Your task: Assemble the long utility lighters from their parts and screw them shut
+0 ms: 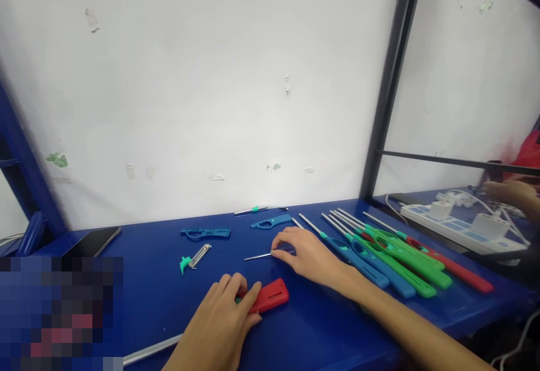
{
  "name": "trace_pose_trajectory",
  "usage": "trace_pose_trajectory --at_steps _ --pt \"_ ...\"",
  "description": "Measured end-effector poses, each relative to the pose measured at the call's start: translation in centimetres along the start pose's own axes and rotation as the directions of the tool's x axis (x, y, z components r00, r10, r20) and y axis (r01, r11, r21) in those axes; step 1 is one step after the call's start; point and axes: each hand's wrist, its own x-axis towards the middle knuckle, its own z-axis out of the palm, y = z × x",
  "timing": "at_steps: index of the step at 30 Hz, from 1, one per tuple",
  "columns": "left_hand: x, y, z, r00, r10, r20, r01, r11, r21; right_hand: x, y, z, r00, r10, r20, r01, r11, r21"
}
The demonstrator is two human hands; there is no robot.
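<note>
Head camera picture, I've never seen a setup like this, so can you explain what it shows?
There is no machine here: one camera, worn on a person's head, looks forward and down at two bare hands. The left hand holds a red lighter handle over the blue table. The right hand appears to pinch a thin metal rod. Farther back lie two blue casing pieces and a small metal part with a green piece at its end. To the right, long-necked lighters with blue, green and red handles lie close together. A dark phone lies at the left.
</note>
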Motion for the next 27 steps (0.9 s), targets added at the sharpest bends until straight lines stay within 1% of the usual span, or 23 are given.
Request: trace_pose_trajectory --at_steps 2,3,4,5,6,8,10,13,16,19,21,23,27 --pt "-0.1 0.5 -0.3 0.996 0.052 -0.068 -0.050 0.998 0.027 0.0 -0.7 -0.3 0.998 -0.019 0.057 0.015 0.997 0.070" --pt "-0.1 0.8 -0.6 0.987 0.096 -0.130 -0.090 0.995 0.050 -0.1 -1.0 -0.4 0.994 -0.032 0.102 0.020 0.993 0.118" --pt "0.0 1.2 -0.8 0.967 0.150 -0.204 -0.137 0.987 0.078 -0.2 -1.4 -0.5 0.986 -0.050 0.156 0.022 0.985 0.171" --pt "0.0 1.7 -1.0 0.935 0.210 -0.286 -0.186 0.977 0.110 -0.3 -1.7 -0.6 0.973 -0.073 0.219 0.021 0.973 0.229" --pt "0.1 2.2 -1.2 0.893 0.266 -0.362 -0.229 0.963 0.141 -0.4 -1.9 -0.7 0.953 -0.100 0.286 0.015 0.958 0.286" --pt "0.3 3.2 -1.5 0.819 0.338 -0.464 -0.285 0.941 0.183 -0.7 -2.3 -0.8 0.903 -0.155 0.401 -0.012 0.924 0.383" --pt "0.5 3.9 -1.7 0.772 0.381 -0.508 -0.317 0.925 0.211 -0.9 -2.6 -0.8 0.860 -0.193 0.473 -0.048 0.891 0.451" --pt "0.6 4.6 -1.7 0.743 0.423 -0.519 -0.349 0.906 0.238 -0.9 -2.8 -0.9 0.825 -0.208 0.526 -0.119 0.846 0.520" --pt "0.7 4.9 -1.6 0.737 0.438 -0.515 -0.357 0.899 0.253 -0.6 -2.8 -1.0 0.821 -0.152 0.551 -0.218 0.808 0.547" --pt "0.8 5.0 -1.4 0.746 0.410 -0.524 -0.309 0.911 0.273 -0.3 -2.6 -1.2 0.846 -0.061 0.529 -0.289 0.782 0.552" --pt "0.8 5.0 -1.3 0.769 0.367 -0.523 -0.258 0.927 0.271 -0.1 -2.4 -1.3 0.874 -0.014 0.485 -0.299 0.772 0.561" --pt "0.7 4.9 -1.1 0.796 0.308 -0.522 -0.218 0.949 0.227 0.0 -2.0 -1.4 0.904 0.025 0.427 -0.287 0.777 0.561" --pt "0.4 4.7 -0.3 0.823 0.222 -0.524 -0.180 0.975 0.129 0.2 -1.3 -1.4 0.935 0.070 0.347 -0.251 0.824 0.508"
